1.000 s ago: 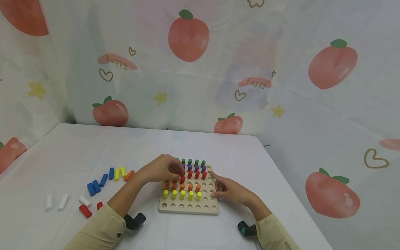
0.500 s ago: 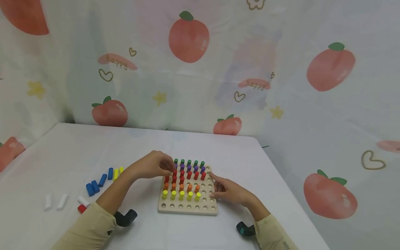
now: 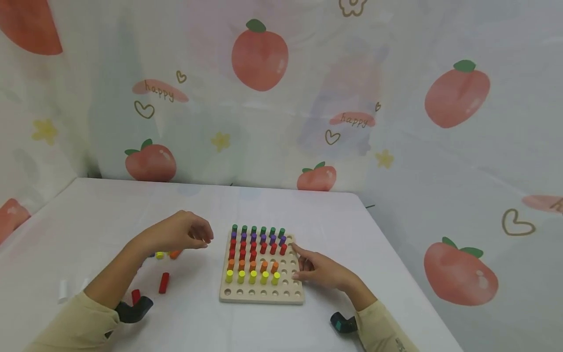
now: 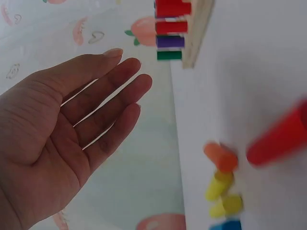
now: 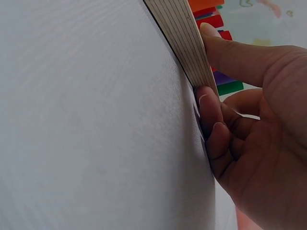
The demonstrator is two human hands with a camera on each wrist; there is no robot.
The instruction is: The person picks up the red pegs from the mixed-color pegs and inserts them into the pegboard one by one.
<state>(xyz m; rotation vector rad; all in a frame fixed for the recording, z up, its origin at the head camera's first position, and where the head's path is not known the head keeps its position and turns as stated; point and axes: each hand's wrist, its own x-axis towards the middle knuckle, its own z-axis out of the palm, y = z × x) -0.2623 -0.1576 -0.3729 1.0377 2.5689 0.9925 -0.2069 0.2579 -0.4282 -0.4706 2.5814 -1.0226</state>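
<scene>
My left hand (image 3: pixel 178 232) is held in the air left of the pegboard (image 3: pixel 246 299), fingers loosely bent and nothing in them. The left wrist view shows the same bare palm and thumb. On the board, rows of green (image 3: pixel 253 229), purple (image 3: pixel 253 238), red (image 3: pixel 252 246), orange (image 3: pixel 252 266) and yellow pegs (image 3: pixel 252 277) stand upright; a shorter second red row (image 3: pixel 242 255) has three. My right hand (image 3: pixel 323 269) grips the board's right edge, thumb on top and fingertips against the layered wooden side (image 5: pixel 184 43) in the right wrist view.
Loose pegs lie on the white table left of the board: a red peg (image 3: pixel 164 283), another red peg (image 3: pixel 136 297), an orange peg (image 3: pixel 176 254), a yellow peg (image 3: pixel 160 255) and a white peg (image 3: pixel 63 290). Blue pegs (image 4: pixel 230 225) appear low in the left wrist view.
My left hand has moved left from over the board's red rows to a spot beside it, above the loose pegs. The right hand stays at the board's edge.
</scene>
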